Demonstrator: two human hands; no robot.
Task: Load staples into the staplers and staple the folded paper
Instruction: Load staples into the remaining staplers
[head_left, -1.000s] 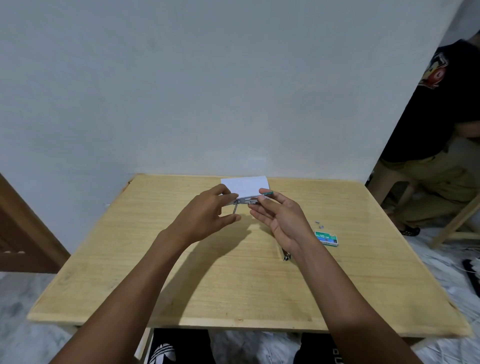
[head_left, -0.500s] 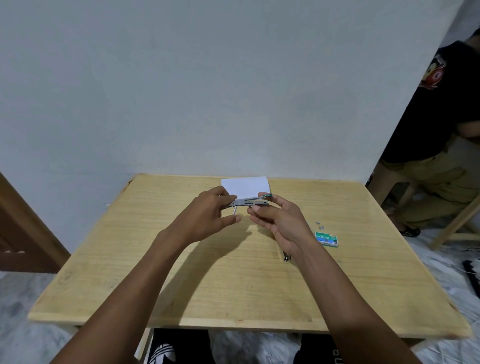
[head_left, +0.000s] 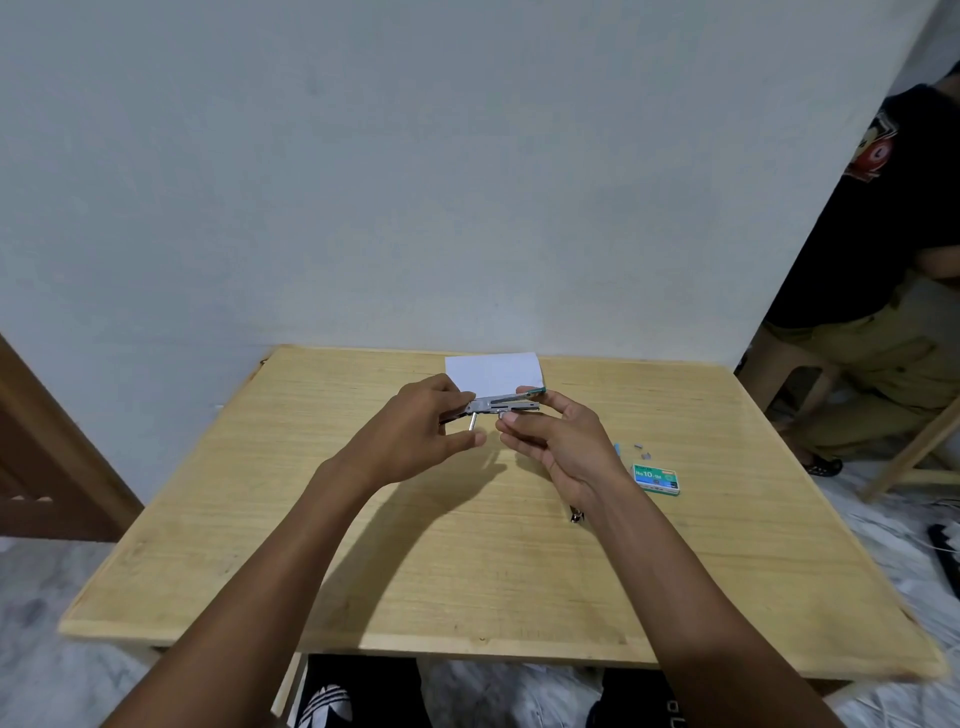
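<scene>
Item: small metal stapler (head_left: 506, 404), raised over wooden table (head_left: 311, 519); our left hand (head_left: 415, 431) pinches one end, our right hand (head_left: 561, 441) grips the other.

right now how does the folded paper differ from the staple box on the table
The folded paper is plain white; the staple box is green with printed lettering. The paper is the larger and lies at the far edge by the wall, its near edge hidden behind the stapler; the box lies to the right of the right hand. Both lie flat on the table, neither held.
</scene>
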